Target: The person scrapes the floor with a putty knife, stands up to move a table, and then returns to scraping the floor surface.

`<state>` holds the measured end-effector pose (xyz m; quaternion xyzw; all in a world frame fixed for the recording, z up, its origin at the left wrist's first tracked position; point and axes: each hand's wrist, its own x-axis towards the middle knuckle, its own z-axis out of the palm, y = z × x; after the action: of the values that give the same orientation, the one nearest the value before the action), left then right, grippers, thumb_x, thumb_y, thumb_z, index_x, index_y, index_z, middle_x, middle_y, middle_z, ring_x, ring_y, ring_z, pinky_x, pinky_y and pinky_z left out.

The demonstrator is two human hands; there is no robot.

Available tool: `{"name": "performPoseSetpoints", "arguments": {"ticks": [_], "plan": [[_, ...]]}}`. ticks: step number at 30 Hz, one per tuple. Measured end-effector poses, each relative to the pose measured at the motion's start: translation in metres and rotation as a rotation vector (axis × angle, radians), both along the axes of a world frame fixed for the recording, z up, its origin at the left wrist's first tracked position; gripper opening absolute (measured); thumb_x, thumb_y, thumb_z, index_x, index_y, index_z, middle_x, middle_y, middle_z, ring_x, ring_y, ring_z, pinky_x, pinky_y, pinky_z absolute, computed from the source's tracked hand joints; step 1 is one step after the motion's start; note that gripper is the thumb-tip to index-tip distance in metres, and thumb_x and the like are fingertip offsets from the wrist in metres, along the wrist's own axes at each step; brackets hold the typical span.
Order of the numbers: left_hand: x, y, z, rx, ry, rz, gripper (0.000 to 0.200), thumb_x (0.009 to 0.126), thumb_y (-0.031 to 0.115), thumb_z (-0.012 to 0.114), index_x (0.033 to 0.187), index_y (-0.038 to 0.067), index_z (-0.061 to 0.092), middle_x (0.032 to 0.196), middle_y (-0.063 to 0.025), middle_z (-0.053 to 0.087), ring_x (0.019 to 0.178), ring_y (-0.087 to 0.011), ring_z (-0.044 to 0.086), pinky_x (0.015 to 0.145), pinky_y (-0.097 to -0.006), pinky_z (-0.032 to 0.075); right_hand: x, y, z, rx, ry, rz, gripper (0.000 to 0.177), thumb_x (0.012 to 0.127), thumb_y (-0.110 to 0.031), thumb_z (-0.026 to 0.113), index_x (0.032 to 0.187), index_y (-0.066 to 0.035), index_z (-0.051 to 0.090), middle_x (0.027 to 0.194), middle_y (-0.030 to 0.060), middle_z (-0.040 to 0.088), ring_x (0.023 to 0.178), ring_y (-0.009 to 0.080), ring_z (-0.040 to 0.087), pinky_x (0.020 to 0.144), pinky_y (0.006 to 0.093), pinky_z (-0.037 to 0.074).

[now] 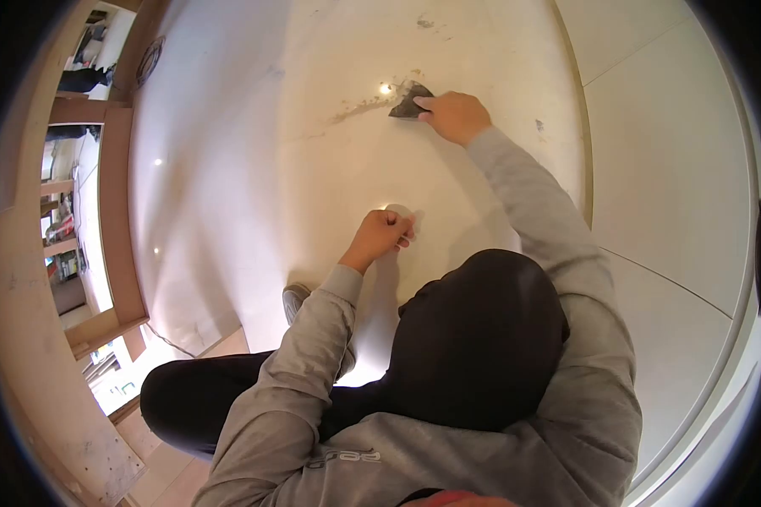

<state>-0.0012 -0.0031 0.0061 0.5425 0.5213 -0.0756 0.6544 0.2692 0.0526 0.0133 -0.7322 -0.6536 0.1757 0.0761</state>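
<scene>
My right hand (458, 117) is closed around a dark putty knife (409, 100), whose blade lies against the pale panel (313, 160). Beside the blade, a grey smeared streak (362, 109) runs to the left over the panel's surface. Lower down and nearer my knees, my left hand (384, 235) is closed with its fingers curled in. Whatever those fingers may hold is hidden from view.
On the left, a wooden frame (117, 220) with openings shows shelves of assorted items behind it. A coiled cable (150, 61) hangs at upper left. Large pale tiles (668, 144) border the panel on the right. My shoe (296, 302) is near the panel's lower part.
</scene>
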Motion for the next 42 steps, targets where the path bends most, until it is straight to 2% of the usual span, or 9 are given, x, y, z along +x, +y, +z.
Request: {"name": "performPoseSetpoints", "arguments": {"ticks": [9,14,19,27,29,32,34,40,42], "plan": [[0.048,0.014,-0.025,-0.052,-0.089,-0.091,0.036,0.095,0.034,0.061,0.083,0.001,0.068,0.081,-0.0075,0.071,0.067,-0.0114,0.066,0.060,-0.0244,0.052,0.029,-0.236,0.009,0.036,0.170,-0.388,0.048,0.092,-0.033,0.059,0.139,-0.025,0.052,0.087,0.0166,0.064,0.082,0.0345,0.063,0.073,0.0456,0.050],[0.093,-0.010,-0.024,-0.090,-0.092,-0.277,0.035,0.092,0.033,0.063,0.081,0.001,0.067,0.078,-0.0075,0.070,0.067,-0.0125,0.066,0.059,-0.0261,0.053,-0.039,-0.350,0.022,-0.253,0.202,-0.820,0.047,0.092,-0.028,0.060,0.138,-0.022,0.053,0.079,0.0148,0.059,0.076,0.0352,0.062,0.069,0.0458,0.051],[0.128,-0.041,-0.026,-0.153,-0.112,-0.523,0.038,0.093,0.035,0.062,0.084,-0.002,0.067,0.081,-0.0090,0.069,0.069,-0.0143,0.066,0.060,-0.0277,0.053,-0.078,-0.338,-0.010,-0.268,0.259,-0.981,0.048,0.092,-0.029,0.060,0.138,-0.021,0.052,0.079,0.0169,0.060,0.071,0.0366,0.062,0.066,0.0460,0.051],[0.157,-0.130,0.001,-0.451,-0.007,0.125,0.040,0.095,0.035,0.062,0.078,-0.002,0.064,0.075,-0.0114,0.068,0.069,-0.0177,0.068,0.059,-0.0294,0.054,-0.063,-0.333,0.003,-0.099,0.495,-0.986,0.056,0.092,-0.032,0.060,0.139,-0.004,0.045,0.073,0.0228,0.064,0.068,0.0390,0.064,0.067,0.0488,0.050],[0.157,-0.132,-0.013,-0.341,-0.003,0.028,0.037,0.095,0.033,0.061,0.079,-0.001,0.062,0.075,-0.0117,0.067,0.066,-0.0180,0.068,0.057,-0.0298,0.054,-0.066,-0.332,0.003,-0.030,0.555,-0.992,0.056,0.092,-0.032,0.061,0.136,-0.002,0.045,0.072,0.0228,0.064,0.067,0.0380,0.064,0.067,0.0484,0.050],[0.162,-0.127,-0.034,-0.195,-0.020,-0.121,0.032,0.094,0.029,0.061,0.079,0.000,0.060,0.073,-0.0121,0.067,0.061,-0.0183,0.067,0.052,-0.0305,0.054,-0.064,-0.329,-0.002,0.089,0.801,-1.377,0.048,0.092,-0.033,0.061,0.124,0.001,0.047,0.070,0.0169,0.063,0.062,0.0316,0.065,0.062,0.0446,0.054],[0.167,-0.127,-0.034,-0.155,-0.039,-0.177,0.030,0.093,0.027,0.061,0.078,0.001,0.058,0.072,-0.0120,0.067,0.059,-0.0185,0.066,0.050,-0.0309,0.053,-0.051,-0.333,-0.011,0.109,1.321,-1.693,0.038,0.094,-0.031,0.059,0.113,0.000,0.046,0.071,0.0116,0.062,0.059,0.0247,0.065,0.054,0.0393,0.055],[0.197,-0.138,-0.023,-0.129,0.042,-0.078,0.034,0.090,0.029,0.064,0.074,-0.001,0.060,0.065,-0.0111,0.065,0.057,-0.0194,0.066,0.048,-0.0315,0.051,-0.035,-0.335,-0.008,0.052,1.780,-1.494,0.033,0.102,-0.033,0.044,0.109,0.000,0.048,0.079,0.0122,0.062,0.059,0.0226,0.063,0.052,0.0353,0.053],[0.199,-0.141,-0.047,0.031,-0.029,-0.259,0.030,0.091,0.031,0.064,0.080,0.002,0.061,0.066,-0.0057,0.061,0.052,-0.0156,0.060,0.046,-0.0296,0.050,-0.028,-0.334,-0.004,0.032,1.876,-1.525,0.034,0.102,-0.033,0.042,0.108,0.000,0.050,0.078,0.0114,0.062,0.060,0.0216,0.062,0.054,0.0344,0.053]]}}
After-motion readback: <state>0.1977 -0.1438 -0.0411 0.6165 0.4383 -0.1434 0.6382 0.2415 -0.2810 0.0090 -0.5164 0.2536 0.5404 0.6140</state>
